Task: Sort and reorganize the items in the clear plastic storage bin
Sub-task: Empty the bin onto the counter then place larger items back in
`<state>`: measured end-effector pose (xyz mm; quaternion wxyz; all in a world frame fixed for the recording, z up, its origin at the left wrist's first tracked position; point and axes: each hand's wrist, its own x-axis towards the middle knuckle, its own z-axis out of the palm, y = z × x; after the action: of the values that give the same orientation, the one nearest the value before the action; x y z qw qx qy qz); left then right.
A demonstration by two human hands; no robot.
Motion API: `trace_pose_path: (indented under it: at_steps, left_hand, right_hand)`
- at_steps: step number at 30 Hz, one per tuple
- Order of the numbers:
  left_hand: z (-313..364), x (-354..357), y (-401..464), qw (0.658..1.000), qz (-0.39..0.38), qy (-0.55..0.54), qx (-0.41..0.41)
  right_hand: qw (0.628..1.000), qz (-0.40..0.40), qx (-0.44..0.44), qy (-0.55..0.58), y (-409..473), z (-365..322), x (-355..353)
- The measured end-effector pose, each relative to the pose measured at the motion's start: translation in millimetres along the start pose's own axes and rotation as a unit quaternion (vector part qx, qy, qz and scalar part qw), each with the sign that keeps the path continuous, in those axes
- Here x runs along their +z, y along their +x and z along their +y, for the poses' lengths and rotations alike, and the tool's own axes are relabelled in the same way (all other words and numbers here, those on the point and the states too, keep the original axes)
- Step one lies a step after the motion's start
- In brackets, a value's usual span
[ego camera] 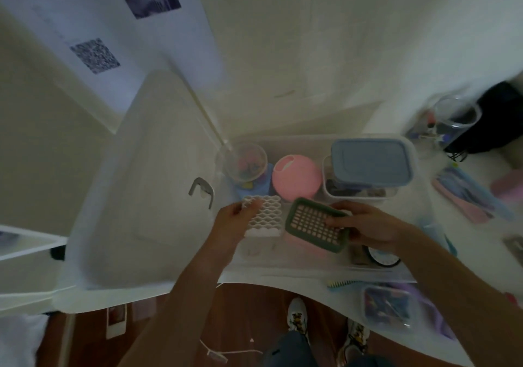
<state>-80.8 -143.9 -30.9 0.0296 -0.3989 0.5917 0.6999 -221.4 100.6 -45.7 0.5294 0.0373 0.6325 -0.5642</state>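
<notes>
White lattice tray point(264, 215) pinched in my left hand point(229, 222), green grid tray point(315, 225) gripped in my right hand point(368, 229), I'm mid-sort over the clear bin point(407, 211); each needs a slot next

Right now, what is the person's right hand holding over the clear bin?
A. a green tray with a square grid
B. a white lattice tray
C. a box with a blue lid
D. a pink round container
A. The right hand grips the green grid tray at its right edge, while the left hand holds the white lattice tray; the pink round container and the blue-lidded box sit untouched in the bin.
</notes>
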Motion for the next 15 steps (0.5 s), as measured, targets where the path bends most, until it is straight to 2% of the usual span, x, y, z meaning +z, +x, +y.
trace_pose_path:
  at_steps: [3, 5, 9, 13, 15]
  left_hand:
    - [6, 1, -9, 0.985, -0.011, -0.152, -0.08]
    - [7, 2, -10, 0.975, -0.044, -0.183, -0.117]
    - [8, 11, -16, 0.965, -0.135, -0.174, -0.145]
    - [11, 28, -29, 0.978, -0.159, -0.088, -0.104]
    - [11, 33, -35, 0.984, -0.158, -0.048, -0.066]
  right_hand:
    - [0.997, -0.028, -0.015, 0.065, -12, -4, 0]
    - [0.998, -0.015, -0.02, 0.061, -14, -6, 0]
    - [0.998, 0.028, -0.049, -0.002, -15, -11, 12]
    - [0.983, 0.052, -0.115, -0.132, -19, -19, 35]
    - [0.981, 0.06, -0.138, -0.125, -22, -23, 47]
